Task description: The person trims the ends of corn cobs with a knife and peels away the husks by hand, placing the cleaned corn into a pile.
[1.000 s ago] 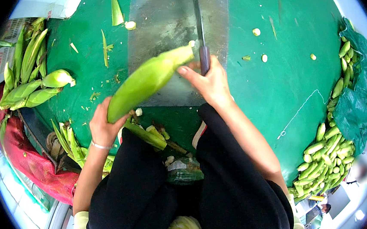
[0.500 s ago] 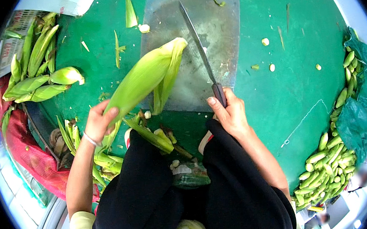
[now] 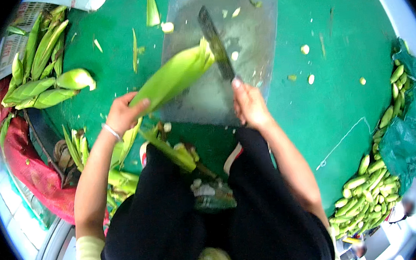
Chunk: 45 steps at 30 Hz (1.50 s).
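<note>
My left hand (image 3: 123,118) is closed round the lower end of a green corn cob in its husk (image 3: 170,79), which points up and right over a grey sheet (image 3: 201,108). My right hand (image 3: 249,104) is wrapped round the handle of a long knife (image 3: 215,41), its dark blade slanting up and left beside the cob's top end. Whether blade and cob touch I cannot tell. Loose husks (image 3: 170,152) lie below the sheet, between my legs, and small pale cut pieces (image 3: 235,55) are scattered on and around it.
Husked corn cobs (image 3: 39,92) are piled at the left by a crate (image 3: 11,43) and red mesh sack (image 3: 43,182). Several smaller green cobs (image 3: 365,200) spill from a teal sack (image 3: 404,139) at the right. A white string (image 3: 341,144) lies on the green floor (image 3: 314,112).
The knife has gone from upright to slanted, with my right hand lower than a second ago and slightly higher than half a second ago. My left hand has risen with the cob.
</note>
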{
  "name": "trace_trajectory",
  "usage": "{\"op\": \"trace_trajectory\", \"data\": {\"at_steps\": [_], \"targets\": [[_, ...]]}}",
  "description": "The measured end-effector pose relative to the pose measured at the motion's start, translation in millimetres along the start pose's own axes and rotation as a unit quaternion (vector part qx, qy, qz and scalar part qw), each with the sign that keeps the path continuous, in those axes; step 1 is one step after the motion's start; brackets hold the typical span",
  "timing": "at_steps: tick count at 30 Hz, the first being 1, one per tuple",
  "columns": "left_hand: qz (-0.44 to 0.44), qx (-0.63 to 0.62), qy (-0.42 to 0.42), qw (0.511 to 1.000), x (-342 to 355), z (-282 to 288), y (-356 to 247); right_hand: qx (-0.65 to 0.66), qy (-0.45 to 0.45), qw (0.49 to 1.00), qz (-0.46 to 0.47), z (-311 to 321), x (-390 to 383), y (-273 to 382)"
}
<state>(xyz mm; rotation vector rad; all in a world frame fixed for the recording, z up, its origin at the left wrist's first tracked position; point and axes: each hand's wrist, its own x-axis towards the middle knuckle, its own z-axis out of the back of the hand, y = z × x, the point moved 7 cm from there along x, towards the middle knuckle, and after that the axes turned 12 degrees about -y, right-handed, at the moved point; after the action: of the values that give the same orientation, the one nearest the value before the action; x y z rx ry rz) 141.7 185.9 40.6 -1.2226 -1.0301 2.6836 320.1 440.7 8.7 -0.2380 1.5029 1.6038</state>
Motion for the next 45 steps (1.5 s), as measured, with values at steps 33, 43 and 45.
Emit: {"op": "trace_trajectory", "data": {"at_steps": [33,43,45], "targets": [[0.067,-0.124,0.064,0.988,5.3,-10.7,26.2,0.079,0.023,0.996,0.026,-17.5,3.8,2.3],[0.077,-0.288,0.037,0.954,-1.3,72.5,-9.8,-0.264,-0.272,0.905,0.195,116.1,59.4,69.8],[0.020,-0.218,-0.003,0.976,17.4,89.8,-49.5,-0.280,-0.282,0.893,0.213,121.1,81.9,72.7]]}}
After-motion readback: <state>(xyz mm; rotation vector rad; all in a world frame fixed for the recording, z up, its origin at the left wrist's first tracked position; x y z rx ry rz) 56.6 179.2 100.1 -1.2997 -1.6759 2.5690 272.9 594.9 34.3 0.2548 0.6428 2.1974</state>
